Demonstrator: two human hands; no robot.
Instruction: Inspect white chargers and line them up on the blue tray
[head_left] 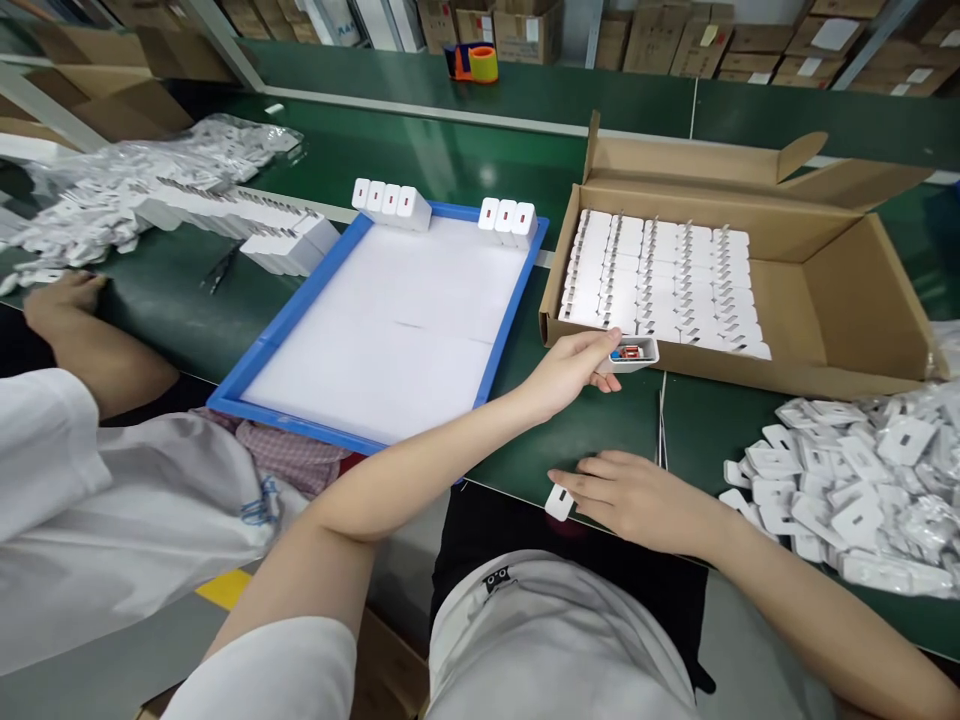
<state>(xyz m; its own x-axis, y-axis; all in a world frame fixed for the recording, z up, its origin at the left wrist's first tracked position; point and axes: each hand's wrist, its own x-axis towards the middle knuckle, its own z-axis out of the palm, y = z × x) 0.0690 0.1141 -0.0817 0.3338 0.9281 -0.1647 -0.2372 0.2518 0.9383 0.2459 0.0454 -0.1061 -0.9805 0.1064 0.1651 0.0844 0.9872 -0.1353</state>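
A: How much has been set in the blue tray point(285, 335)?

B: Seven chargers point(391, 203) along its top edge; most stays bare.

A: And the hands?

B: One charger point(632, 353) is pinched by the left hand point(568, 368), frame centre-right, by the carton point(825, 300); the right hand point(637, 497) is pressed flat on the worktop point(600, 420).

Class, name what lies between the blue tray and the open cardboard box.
Head view: only bare green table lies between blue tray and cardboard box; nearer, the left hand crosses.

The left hand point(574, 368) is stretched far forward on a bare, straightened arm, fingers pinched closed around something small, while the right hand point(637, 497) lies palm down, fingers loosely spread and pointing left.
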